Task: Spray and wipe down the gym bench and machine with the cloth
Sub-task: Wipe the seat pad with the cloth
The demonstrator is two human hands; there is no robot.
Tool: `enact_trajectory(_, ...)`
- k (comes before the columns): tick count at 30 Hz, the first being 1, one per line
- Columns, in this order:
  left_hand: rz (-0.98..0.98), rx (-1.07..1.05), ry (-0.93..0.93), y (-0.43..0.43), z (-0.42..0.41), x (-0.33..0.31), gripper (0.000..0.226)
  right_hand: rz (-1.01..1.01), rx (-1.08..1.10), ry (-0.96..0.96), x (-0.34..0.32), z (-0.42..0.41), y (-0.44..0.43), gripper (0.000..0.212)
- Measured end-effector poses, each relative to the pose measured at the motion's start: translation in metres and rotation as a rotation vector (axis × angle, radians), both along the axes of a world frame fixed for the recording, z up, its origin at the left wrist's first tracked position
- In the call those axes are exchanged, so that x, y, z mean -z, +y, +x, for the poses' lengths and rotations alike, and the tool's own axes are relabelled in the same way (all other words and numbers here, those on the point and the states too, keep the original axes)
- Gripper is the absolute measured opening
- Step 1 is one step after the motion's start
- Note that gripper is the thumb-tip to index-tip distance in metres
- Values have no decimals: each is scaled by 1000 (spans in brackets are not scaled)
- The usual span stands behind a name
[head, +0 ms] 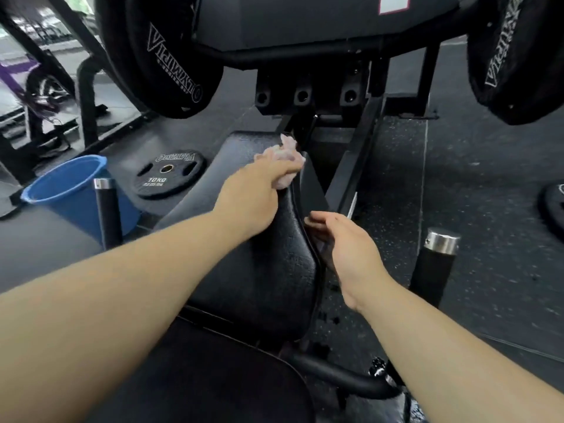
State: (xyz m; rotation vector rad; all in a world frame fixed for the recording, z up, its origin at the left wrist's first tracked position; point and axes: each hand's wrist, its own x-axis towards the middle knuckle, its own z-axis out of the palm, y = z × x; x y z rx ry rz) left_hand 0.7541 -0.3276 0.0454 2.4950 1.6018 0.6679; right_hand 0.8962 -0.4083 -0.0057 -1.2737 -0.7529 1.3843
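Your left hand [253,193] grips the bunched pink cloth [283,157], pressed on the far right edge of the black seat pad [274,264], just beside the machine frame [357,154]. Your right hand [345,242] holds nothing, fingers loose and fairly straight at the pad's right edge; contact too blurred to tell. A blue bucket [70,190] and a 10 kg plate [168,175] sit on the floor to the left. A loaded weight plate [158,56] hangs above.
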Motion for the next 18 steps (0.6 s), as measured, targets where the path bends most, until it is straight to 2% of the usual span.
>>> enact_trajectory(2,18,204,14,-43,-10,11,66,-46,71,110,6,-1,0,32)
enact_trajectory(4,-2,337,73,-80,-24,33,71,-97,63,103,12,2,-5,28)
enact_trajectory(6,-139,374,128,-101,-41,60,77,-176,42,106,17,7,-10,25)
enact_trajectory(7,-191,372,142,-107,-43,65,81,-201,34,124,20,10,-12,23)
enact_trajectory(8,-213,365,80,-107,-43,61,82,-217,25,142,21,13,-15,21)
enact_trajectory(11,-17,186,-5,-81,-31,14,61,-256,20,156,23,16,-22,17)
enact_trajectory(13,21,26,-47,-61,-15,-15,58,-280,27,145,23,17,-24,16)
enact_trajectory(15,-25,-47,-1,-57,2,-9,59,-292,29,140,23,19,-27,17)
enact_trajectory(18,-132,-1,76,-96,11,17,58,-283,3,135,22,22,-33,15)
